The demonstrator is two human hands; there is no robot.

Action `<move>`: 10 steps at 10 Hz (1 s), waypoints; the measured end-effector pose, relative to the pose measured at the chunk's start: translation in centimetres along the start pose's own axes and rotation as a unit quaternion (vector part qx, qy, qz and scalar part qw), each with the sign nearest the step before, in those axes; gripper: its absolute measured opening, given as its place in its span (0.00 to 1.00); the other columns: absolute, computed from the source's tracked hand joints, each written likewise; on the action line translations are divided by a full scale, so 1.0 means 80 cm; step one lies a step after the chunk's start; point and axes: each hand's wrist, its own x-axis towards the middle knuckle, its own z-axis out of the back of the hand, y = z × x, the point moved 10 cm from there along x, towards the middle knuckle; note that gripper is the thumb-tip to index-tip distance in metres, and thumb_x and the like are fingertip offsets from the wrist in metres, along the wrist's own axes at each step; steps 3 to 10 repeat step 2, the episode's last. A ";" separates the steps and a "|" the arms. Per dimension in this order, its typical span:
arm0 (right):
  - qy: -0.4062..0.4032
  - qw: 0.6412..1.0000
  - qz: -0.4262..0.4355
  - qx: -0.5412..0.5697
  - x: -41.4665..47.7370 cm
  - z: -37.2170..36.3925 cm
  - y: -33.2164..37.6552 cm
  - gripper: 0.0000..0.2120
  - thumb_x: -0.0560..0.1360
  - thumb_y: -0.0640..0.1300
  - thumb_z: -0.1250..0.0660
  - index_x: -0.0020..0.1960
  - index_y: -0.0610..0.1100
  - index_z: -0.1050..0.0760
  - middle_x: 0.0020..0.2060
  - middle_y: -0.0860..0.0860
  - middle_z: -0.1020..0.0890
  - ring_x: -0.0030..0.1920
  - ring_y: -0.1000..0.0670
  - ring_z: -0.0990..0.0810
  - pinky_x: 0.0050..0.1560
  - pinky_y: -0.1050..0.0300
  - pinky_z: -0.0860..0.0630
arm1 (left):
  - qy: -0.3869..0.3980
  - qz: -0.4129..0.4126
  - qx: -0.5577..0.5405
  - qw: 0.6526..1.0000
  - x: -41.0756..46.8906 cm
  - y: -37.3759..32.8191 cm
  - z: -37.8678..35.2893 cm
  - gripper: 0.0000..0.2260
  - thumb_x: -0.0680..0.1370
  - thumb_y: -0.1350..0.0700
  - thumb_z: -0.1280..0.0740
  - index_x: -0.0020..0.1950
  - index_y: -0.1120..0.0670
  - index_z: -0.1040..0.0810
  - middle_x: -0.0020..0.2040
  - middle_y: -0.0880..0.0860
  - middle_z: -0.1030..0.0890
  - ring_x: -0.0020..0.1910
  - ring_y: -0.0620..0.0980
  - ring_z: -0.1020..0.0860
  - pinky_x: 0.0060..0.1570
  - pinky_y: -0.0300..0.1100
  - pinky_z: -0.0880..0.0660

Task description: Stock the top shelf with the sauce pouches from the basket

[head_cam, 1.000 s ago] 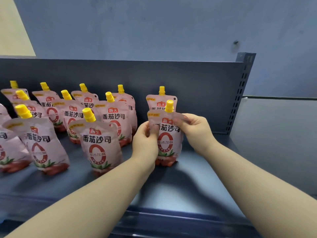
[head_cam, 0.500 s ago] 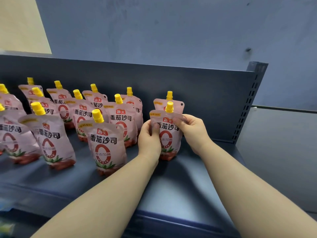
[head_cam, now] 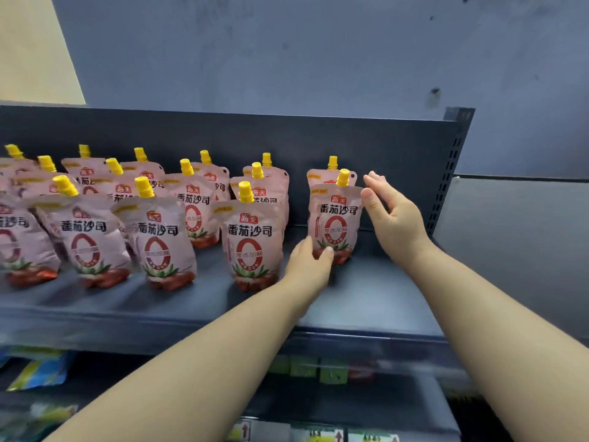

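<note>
Several pink sauce pouches with yellow caps stand in rows on the dark top shelf (head_cam: 366, 301). The rightmost front pouch (head_cam: 336, 218) stands upright, with another pouch (head_cam: 322, 177) right behind it. My left hand (head_cam: 310, 260) is low at that pouch's bottom left corner, thumb touching its base, fingers relaxed. My right hand (head_cam: 390, 212) is open just right of the pouch's top, fingers straight, holding nothing. A third pouch (head_cam: 250, 237) stands just left of my left hand. The basket is not in view.
The shelf's back panel (head_cam: 382, 148) ends at a perforated upright post (head_cam: 446, 183) on the right. Bare shelf floor lies right of the last pouch. Below, a lower shelf holds packaged goods (head_cam: 38, 371) and price tags (head_cam: 331, 371).
Both hands have let go of the rightmost pouch, which now stands by itself. My right hand opened and drew to the right; my left hand dropped to the pouch's base. The view tilted down.
</note>
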 end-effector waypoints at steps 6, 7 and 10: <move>0.057 0.994 -0.001 -0.097 -0.090 -0.065 0.030 0.22 0.80 0.49 0.41 0.73 0.46 0.36 0.74 0.53 0.38 0.75 0.56 0.46 0.74 0.57 0.47 | 0.065 -0.078 0.162 0.982 -0.075 0.009 0.055 0.25 0.81 0.47 0.44 0.77 0.51 0.45 0.77 0.50 0.42 0.75 0.50 0.43 0.72 0.44 0.45; 0.057 0.994 -0.001 -0.097 -0.090 -0.065 0.030 0.22 0.80 0.49 0.41 0.73 0.46 0.36 0.74 0.53 0.38 0.75 0.56 0.46 0.74 0.57 0.47 | 0.065 -0.078 0.162 0.982 -0.075 0.009 0.055 0.25 0.81 0.47 0.44 0.77 0.51 0.45 0.77 0.50 0.42 0.75 0.50 0.43 0.72 0.44 0.45; 0.057 0.994 -0.001 -0.097 -0.090 -0.065 0.030 0.22 0.80 0.49 0.41 0.73 0.46 0.36 0.74 0.53 0.38 0.75 0.56 0.46 0.74 0.57 0.47 | 0.065 -0.078 0.162 0.982 -0.075 0.009 0.055 0.25 0.81 0.47 0.44 0.77 0.51 0.45 0.77 0.50 0.42 0.75 0.50 0.43 0.72 0.44 0.45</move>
